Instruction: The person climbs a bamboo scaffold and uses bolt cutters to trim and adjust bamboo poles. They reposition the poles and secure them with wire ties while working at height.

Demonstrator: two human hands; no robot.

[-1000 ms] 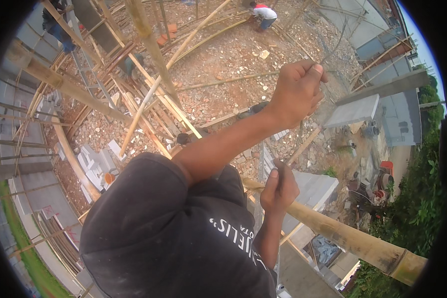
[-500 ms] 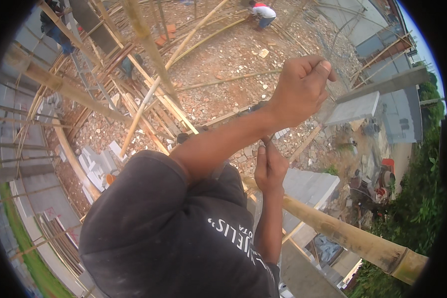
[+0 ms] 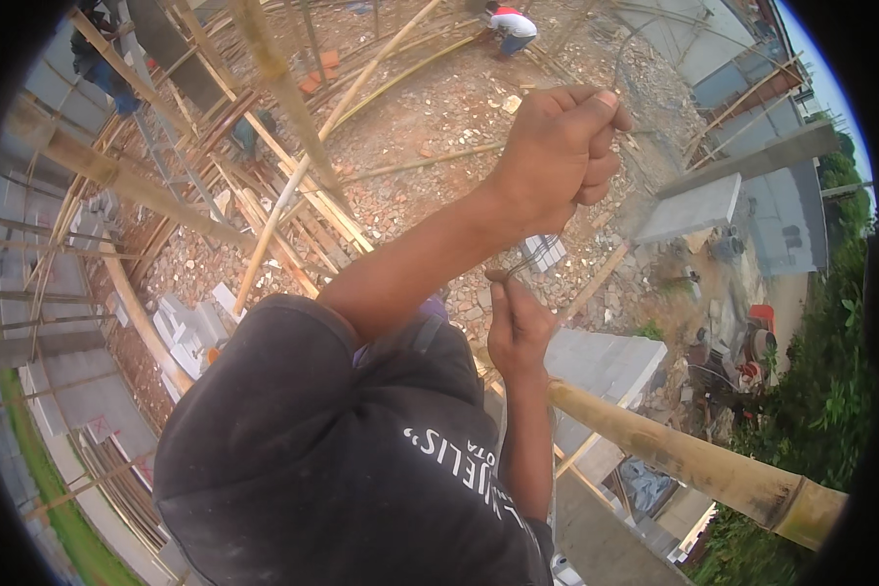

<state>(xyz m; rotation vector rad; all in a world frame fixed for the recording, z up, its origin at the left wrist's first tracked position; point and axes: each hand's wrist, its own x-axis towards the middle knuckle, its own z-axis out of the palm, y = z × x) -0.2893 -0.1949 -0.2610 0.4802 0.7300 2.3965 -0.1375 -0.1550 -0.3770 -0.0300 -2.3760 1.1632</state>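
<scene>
I look down from high on a bamboo scaffold. My left hand [image 3: 562, 146] is raised in a tight fist, its arm reaching out of a dark sleeve [image 3: 293, 449]. A thin dark wire [image 3: 529, 256] runs from that fist down to my right hand [image 3: 516, 327]. The right hand pinches the wire's lower end between its fingertips, just below the fist. A thick bamboo pole [image 3: 693, 459] crosses right under the right hand, slanting toward the lower right.
Bamboo poles and scaffolding [image 3: 283, 195] stand to the left. Far below is ground strewn with brick rubble [image 3: 439, 107] and stacks of grey blocks [image 3: 606, 361]. A bent-over person in a white and red top [image 3: 510, 24] works at the top, another person [image 3: 107, 73] at upper left.
My right hand has risen along the wire toward the left fist. The left fist has stayed raised, shifting slightly left.
</scene>
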